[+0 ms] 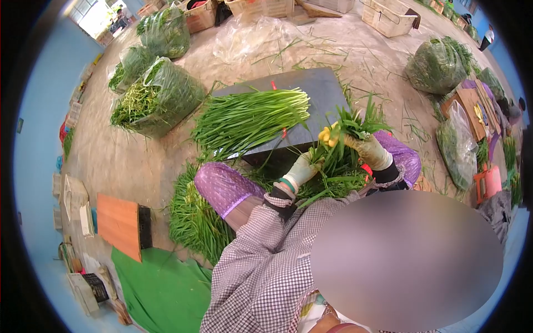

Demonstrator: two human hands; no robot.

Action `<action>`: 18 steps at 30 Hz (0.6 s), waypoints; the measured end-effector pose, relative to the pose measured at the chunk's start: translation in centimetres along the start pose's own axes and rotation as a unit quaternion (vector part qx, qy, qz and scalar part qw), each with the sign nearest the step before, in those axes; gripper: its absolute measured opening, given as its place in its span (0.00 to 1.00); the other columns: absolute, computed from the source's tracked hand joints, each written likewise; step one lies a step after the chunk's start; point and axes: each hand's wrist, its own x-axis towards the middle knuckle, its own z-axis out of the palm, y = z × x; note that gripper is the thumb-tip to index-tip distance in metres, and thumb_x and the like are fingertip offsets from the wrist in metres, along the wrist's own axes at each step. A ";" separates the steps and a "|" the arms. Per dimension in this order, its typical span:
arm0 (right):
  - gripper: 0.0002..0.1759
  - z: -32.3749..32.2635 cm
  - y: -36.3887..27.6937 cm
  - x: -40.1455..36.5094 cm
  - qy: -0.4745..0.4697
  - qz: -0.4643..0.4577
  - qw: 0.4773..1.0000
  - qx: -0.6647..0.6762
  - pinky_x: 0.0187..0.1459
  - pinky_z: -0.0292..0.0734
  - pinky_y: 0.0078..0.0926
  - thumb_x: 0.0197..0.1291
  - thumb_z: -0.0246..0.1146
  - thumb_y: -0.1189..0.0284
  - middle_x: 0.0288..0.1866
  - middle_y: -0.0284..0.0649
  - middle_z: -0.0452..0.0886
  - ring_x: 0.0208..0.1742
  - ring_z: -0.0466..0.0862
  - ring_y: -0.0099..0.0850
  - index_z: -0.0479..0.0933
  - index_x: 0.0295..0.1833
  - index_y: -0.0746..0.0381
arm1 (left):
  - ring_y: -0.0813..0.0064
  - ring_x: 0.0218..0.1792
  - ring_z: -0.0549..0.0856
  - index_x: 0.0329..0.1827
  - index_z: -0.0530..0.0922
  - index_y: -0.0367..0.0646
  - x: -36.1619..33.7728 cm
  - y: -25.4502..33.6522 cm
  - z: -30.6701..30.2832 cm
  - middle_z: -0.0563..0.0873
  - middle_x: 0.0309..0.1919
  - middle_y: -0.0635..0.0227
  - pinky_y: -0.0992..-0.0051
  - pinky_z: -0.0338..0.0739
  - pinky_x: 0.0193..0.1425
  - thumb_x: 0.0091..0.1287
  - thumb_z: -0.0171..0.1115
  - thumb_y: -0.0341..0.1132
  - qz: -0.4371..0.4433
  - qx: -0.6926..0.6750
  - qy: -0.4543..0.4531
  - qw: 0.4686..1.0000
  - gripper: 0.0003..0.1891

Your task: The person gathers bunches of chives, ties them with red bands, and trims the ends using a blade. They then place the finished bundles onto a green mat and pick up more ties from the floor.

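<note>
Your white-gloved left hand (301,170) and white-gloved right hand (373,153) grasp long, narrow green leaves (336,159); likely light, limp, bruisable: grip stem ends gently.

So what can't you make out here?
All in the head view:
- Left hand: some fingertips, hidden by leaves.
- Table: part of its top, hidden under the bunch.
- Whatever lies behind the blurred oval, lower right.
- Crate: its upper part, cut off by the top edge.
- Distant person, upper right: too small to tell what they're doing.

Green stalks (340,160); loose, splayed; in L hand (302,168) & R hand (372,153)
</note>
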 end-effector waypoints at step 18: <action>0.10 0.4 0.1 0.2 0.037 -0.194 0.968 0.155 0.45 0.79 0.25 0.77 0.58 0.70 0.34 0.33 0.80 0.34 0.78 0.23 0.79 0.51 0.66 | 0.50 0.58 0.85 0.67 0.78 0.38 -7.3 6.9 -9.5 0.86 0.57 0.49 0.60 0.79 0.62 0.64 0.67 0.61 -0.232 0.470 -0.148 0.839 0.38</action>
